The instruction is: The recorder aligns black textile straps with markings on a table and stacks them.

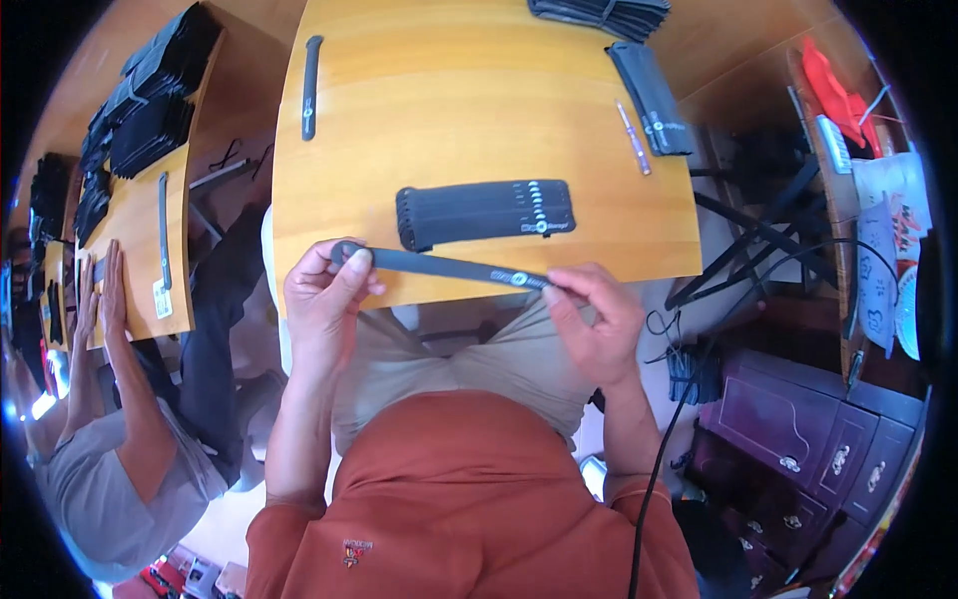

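Observation:
A black strap [439, 265] with a rounded end and pale printing is stretched between my two hands, just over the table's near edge. My left hand [334, 285] pinches its rounded end between thumb and fingers. At the other end, my right hand [596, 314] grips the printed tip. Just beyond the strap, a fanned row of similar black straps [469, 210] lies on the wooden table [439, 120]. One more black strap [311, 90] lies alone at the far left of the tabletop.
A bundle of black straps [651, 100] and a thin screwdriver [634, 138] lie at the right; another black bundle [604, 12] sits at the far edge. To the left, a co-worker in grey [140, 479] sits at a table with black stacks [150, 130]. A dark cabinet [778, 419] stands right.

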Motion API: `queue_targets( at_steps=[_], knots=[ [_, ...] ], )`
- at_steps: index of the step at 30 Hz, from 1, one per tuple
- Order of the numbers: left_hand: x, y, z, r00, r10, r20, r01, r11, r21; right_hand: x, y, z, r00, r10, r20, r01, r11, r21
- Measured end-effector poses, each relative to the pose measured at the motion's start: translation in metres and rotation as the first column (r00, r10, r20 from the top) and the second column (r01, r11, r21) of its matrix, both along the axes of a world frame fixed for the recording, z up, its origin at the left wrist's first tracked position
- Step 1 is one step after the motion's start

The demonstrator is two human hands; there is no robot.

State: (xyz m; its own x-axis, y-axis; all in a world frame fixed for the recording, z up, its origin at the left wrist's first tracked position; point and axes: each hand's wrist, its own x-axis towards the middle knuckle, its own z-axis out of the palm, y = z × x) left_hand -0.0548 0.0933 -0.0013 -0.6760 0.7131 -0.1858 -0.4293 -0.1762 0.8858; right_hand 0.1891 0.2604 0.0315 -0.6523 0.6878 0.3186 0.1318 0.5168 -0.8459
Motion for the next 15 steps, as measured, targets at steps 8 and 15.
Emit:
queue_targets(
  at_steps=[8, 15],
  knots=[
    [0.012, 0.0, -0.005, 0.966, -0.151, -0.209, 0.1, 0.967, -0.235, 0.007, 0.019, -0.023, 0.994, -0.097, 0.051, 0.102, 0.99, -0.099],
    [0.016, 0.011, -0.007, 0.926, -0.231, -0.3, 0.109, 0.921, -0.374, 0.01, 0.035, -0.04, 0.985, -0.142, 0.095, 0.155, 0.976, -0.151]
  ],
)
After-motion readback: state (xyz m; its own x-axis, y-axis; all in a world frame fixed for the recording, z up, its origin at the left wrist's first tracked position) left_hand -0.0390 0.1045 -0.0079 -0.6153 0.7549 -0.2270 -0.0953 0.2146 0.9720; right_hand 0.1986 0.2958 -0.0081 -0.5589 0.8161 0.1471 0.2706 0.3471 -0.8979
